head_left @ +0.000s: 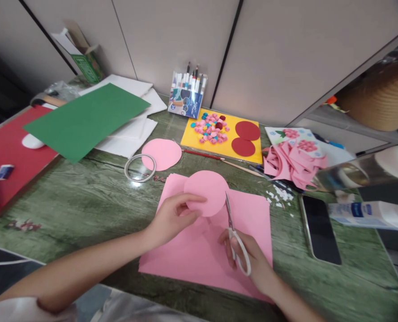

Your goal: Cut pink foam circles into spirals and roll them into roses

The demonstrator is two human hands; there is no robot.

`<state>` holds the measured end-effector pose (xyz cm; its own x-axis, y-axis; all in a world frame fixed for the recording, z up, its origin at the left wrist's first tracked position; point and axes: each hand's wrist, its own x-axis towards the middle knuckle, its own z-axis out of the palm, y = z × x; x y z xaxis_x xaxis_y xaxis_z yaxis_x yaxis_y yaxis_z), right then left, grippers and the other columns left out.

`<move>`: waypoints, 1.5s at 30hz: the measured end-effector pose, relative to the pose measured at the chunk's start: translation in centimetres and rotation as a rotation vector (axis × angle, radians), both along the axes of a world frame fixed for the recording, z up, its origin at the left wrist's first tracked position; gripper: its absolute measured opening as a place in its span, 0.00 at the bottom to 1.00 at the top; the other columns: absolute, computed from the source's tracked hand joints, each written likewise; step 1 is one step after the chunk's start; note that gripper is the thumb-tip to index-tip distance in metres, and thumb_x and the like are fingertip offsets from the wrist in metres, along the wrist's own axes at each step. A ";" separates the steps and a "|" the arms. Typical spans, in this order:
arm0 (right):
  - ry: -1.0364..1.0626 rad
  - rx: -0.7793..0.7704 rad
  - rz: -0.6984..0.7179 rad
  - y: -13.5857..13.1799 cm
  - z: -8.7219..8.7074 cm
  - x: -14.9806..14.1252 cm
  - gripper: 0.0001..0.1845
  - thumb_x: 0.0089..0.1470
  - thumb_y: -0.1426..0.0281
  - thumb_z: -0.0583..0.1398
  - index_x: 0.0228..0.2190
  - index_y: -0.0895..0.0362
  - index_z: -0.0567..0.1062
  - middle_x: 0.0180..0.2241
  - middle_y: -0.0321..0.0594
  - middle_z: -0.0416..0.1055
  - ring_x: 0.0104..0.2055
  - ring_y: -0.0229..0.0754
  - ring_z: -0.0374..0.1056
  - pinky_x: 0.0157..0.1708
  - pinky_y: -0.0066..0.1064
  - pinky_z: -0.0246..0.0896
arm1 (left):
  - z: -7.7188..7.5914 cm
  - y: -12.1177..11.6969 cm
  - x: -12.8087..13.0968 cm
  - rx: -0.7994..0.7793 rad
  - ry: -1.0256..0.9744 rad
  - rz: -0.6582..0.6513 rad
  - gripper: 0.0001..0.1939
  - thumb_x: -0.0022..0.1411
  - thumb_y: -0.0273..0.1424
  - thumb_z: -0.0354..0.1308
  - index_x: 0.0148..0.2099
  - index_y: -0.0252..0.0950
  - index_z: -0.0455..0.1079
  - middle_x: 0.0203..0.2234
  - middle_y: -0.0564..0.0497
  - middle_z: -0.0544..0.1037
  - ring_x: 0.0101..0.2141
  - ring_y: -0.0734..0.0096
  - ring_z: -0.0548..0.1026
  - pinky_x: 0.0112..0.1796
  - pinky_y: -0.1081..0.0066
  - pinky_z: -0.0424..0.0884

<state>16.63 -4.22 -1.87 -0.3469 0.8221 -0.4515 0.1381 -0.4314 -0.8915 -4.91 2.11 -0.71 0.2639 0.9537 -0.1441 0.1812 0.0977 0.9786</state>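
Between the thumb and fingers of my left hand (177,217) is a pink paper circle (208,190), held over a stack of pink paper sheets (199,264). My right hand (246,257) grips white-handled scissors (234,237), its fingers at the handle loops. The scissor blades point away from me, their tips at the circle's right edge. Beyond my left hand lie more pink paper circles (167,154), overlapping each other. A grey ring (127,167) rests partly over their left side.
A yellow sheet (189,138) carries small paper rolls and two dark red circles (247,130). Pink paper scraps (293,161), a phone (321,230) and a white tube (363,214) lie at the right. A green sheet (87,120) and marker box (187,96) sit farther back.
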 end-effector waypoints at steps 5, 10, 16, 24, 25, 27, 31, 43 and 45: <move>0.003 -0.002 -0.011 -0.2 0.2 0.0 0.23 0.56 0.52 0.48 0.32 0.60 0.66 0.17 0.30 0.58 0.19 0.33 0.56 0.21 0.27 0.50 | 0.0 -0.1 0.2 -0.012 0.015 -0.006 0.13 0.51 0.25 0.57 0.41 0.37 0.72 0.39 0.48 0.76 0.40 0.69 0.73 0.39 0.71 0.69; 0.000 0.017 -0.001 -0.2 0.2 0.1 0.23 0.56 0.52 0.48 0.33 0.60 0.66 0.18 0.31 0.59 0.20 0.33 0.56 0.21 0.27 0.50 | 0.0 0.0 0.1 -0.020 0.024 -0.030 0.14 0.50 0.23 0.56 0.41 0.37 0.72 0.38 0.48 0.76 0.39 0.68 0.73 0.38 0.71 0.69; -0.009 -0.001 -0.008 0.0 0.1 -0.1 0.22 0.57 0.53 0.47 0.32 0.60 0.65 0.16 0.30 0.58 0.18 0.33 0.55 0.21 0.26 0.50 | 0.3 0.0 0.1 -0.015 -0.020 -0.018 0.13 0.51 0.23 0.56 0.40 0.35 0.72 0.38 0.47 0.76 0.39 0.69 0.73 0.39 0.71 0.69; -0.018 -0.011 -0.003 -0.1 0.2 -0.1 0.22 0.57 0.53 0.47 0.31 0.59 0.65 0.16 0.30 0.58 0.19 0.33 0.55 0.21 0.26 0.50 | 0.2 0.1 -0.1 0.009 0.006 -0.019 0.13 0.53 0.24 0.55 0.42 0.37 0.73 0.39 0.48 0.76 0.40 0.68 0.72 0.40 0.70 0.69; -0.021 -0.010 -0.004 -0.1 0.1 -0.1 0.22 0.57 0.53 0.47 0.31 0.59 0.65 0.16 0.30 0.58 0.19 0.33 0.55 0.21 0.26 0.50 | 0.2 0.1 0.0 0.004 0.009 -0.012 0.13 0.53 0.25 0.55 0.42 0.36 0.73 0.39 0.47 0.76 0.40 0.68 0.72 0.39 0.70 0.69; -0.026 -0.010 -0.005 -0.1 0.0 -0.1 0.22 0.57 0.53 0.47 0.32 0.59 0.66 0.16 0.30 0.58 0.18 0.33 0.55 0.20 0.26 0.50 | 0.2 0.1 0.1 -0.011 0.009 0.003 0.12 0.52 0.26 0.57 0.41 0.36 0.73 0.39 0.47 0.76 0.40 0.67 0.73 0.39 0.71 0.69; -0.015 -0.006 -0.013 -0.1 0.0 0.0 0.23 0.56 0.52 0.48 0.32 0.60 0.67 0.17 0.31 0.58 0.19 0.33 0.56 0.21 0.26 0.50 | 0.2 -0.1 0.2 -0.004 0.022 -0.023 0.13 0.51 0.24 0.56 0.41 0.36 0.73 0.38 0.47 0.76 0.39 0.68 0.73 0.39 0.71 0.69; -0.014 0.007 -0.023 -0.1 0.1 -0.1 0.24 0.56 0.51 0.47 0.32 0.60 0.67 0.16 0.31 0.58 0.19 0.33 0.56 0.20 0.26 0.51 | 0.3 0.0 0.0 0.033 0.019 -0.052 0.14 0.51 0.22 0.54 0.41 0.35 0.73 0.37 0.47 0.76 0.37 0.69 0.73 0.37 0.72 0.68; -0.022 0.004 -0.019 -0.1 0.1 -0.1 0.24 0.56 0.51 0.47 0.32 0.60 0.67 0.16 0.31 0.58 0.18 0.33 0.56 0.20 0.26 0.51 | 0.3 0.0 -0.1 0.044 0.011 -0.047 0.14 0.51 0.22 0.54 0.41 0.36 0.73 0.37 0.47 0.76 0.38 0.69 0.73 0.38 0.71 0.68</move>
<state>16.52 -4.28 -1.73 -0.3211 0.8302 -0.4556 0.1492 -0.4307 -0.8901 -5.01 2.15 -0.42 0.3070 0.9458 -0.1057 0.1957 0.0459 0.9796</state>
